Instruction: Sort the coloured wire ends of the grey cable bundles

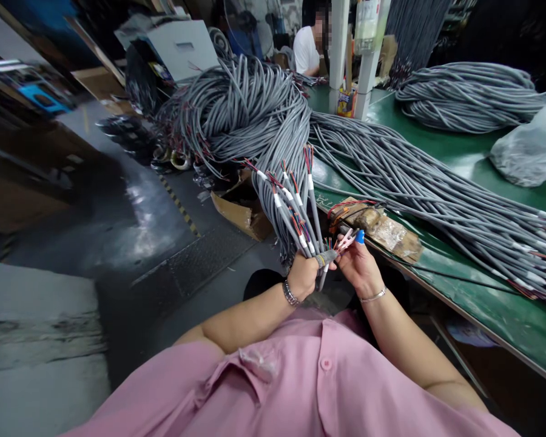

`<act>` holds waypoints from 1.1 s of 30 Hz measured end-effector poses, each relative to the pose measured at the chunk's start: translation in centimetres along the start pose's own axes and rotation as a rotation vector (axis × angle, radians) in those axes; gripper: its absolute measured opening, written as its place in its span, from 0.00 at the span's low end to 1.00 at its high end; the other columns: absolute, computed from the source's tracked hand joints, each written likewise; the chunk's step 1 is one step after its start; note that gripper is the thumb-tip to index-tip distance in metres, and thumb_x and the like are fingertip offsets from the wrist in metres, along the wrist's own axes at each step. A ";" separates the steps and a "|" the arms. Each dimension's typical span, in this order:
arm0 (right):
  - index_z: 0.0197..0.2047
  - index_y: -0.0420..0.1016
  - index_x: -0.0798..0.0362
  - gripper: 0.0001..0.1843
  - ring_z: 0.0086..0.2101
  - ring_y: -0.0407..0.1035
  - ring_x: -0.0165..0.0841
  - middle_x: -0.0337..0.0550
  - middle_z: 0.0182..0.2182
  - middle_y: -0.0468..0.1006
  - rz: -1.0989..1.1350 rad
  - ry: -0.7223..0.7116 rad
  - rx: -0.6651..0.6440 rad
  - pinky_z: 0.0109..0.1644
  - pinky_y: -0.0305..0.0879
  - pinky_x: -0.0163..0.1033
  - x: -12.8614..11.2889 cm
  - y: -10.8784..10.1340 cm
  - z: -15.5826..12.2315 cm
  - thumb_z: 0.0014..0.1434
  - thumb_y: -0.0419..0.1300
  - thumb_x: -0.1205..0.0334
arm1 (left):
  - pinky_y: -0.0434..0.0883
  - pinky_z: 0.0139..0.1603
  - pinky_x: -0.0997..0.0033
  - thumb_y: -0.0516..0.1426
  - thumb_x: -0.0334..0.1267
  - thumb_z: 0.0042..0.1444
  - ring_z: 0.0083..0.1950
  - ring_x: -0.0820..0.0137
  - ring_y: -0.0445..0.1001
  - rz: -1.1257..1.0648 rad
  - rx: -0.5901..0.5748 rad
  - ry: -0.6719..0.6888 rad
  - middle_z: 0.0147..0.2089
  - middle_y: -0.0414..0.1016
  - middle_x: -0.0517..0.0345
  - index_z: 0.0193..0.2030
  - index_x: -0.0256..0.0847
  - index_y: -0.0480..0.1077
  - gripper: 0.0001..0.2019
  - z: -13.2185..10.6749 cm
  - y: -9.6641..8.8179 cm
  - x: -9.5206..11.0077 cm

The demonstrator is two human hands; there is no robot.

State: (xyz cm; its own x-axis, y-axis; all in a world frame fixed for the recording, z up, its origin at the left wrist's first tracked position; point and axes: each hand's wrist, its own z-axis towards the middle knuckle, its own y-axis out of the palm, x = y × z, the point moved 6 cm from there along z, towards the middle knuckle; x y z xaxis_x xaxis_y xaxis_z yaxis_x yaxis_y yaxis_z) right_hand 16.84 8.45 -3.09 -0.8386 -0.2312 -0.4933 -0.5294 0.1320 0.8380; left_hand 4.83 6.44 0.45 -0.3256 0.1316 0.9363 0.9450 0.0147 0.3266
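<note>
My left hand [303, 276] is closed around a bunch of grey cables [287, 213] whose white-banded ends fan out above it, with thin coloured wires showing at the tips. By its thumb is a grey covering [326, 258] with a yellowish band. Close beside it, my right hand [357, 264] pinches a small pale pink clip [346, 240] at the wire ends of one cable. A blue cover [360, 236] sits on one right fingertip. What lies between the two hands is partly hidden.
On the green table [473, 303] lie a long spread of grey cables [418, 164] and a taped wooden block [386, 230] with red and black leads. A coiled heap [236, 109] stands left, above an open carton [241, 212]. A person [306, 51] sits behind a white post [339, 48].
</note>
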 end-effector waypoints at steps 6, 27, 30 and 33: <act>0.34 0.78 0.51 0.16 0.27 0.71 0.28 0.38 0.30 0.81 0.012 -0.019 -0.019 0.31 0.71 0.34 0.2 0.2 0.1 0.52 0.68 0.47 | 0.71 0.28 0.73 0.68 0.37 0.40 0.23 0.73 0.73 -0.012 0.017 -0.002 0.22 0.76 0.58 0.23 0.35 0.75 0.08 -0.1 0.3 0.1; 0.35 0.78 0.51 0.16 0.29 0.73 0.27 0.37 0.31 0.81 -0.109 -0.015 -0.038 0.32 0.72 0.32 -1.1 -0.1 -0.9 0.52 0.68 0.47 | 0.66 0.24 0.74 0.66 0.38 0.42 0.20 0.74 0.70 -0.029 0.079 -0.009 0.18 0.74 0.56 0.19 0.35 0.75 0.10 -0.4 -0.5 0.5; 0.37 0.78 0.50 0.13 0.31 0.74 0.27 0.36 0.34 0.82 -0.051 0.013 -0.037 0.35 0.73 0.33 -0.8 -0.1 -0.8 0.52 0.69 0.52 | 0.68 0.27 0.74 0.66 0.37 0.44 0.21 0.74 0.70 -0.008 0.074 0.014 0.17 0.73 0.57 0.18 0.35 0.75 0.10 -0.3 -0.2 0.4; 0.38 0.78 0.49 0.10 0.33 0.75 0.28 0.37 0.38 0.83 -0.009 0.034 -0.041 0.37 0.73 0.34 -0.7 0.0 -0.7 0.54 0.68 0.54 | 0.69 0.29 0.73 0.66 0.37 0.45 0.23 0.73 0.71 0.004 0.070 0.045 0.18 0.73 0.57 0.18 0.35 0.76 0.10 -0.1 -0.2 0.1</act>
State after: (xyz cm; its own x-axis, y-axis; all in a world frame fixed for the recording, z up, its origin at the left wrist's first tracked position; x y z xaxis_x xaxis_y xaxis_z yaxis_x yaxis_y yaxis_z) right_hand 17.52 7.93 -2.64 -0.8283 -0.2653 -0.4934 -0.5309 0.0905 0.8426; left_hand 4.64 6.35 0.48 -0.3210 0.0869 0.9431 0.9457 0.0833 0.3142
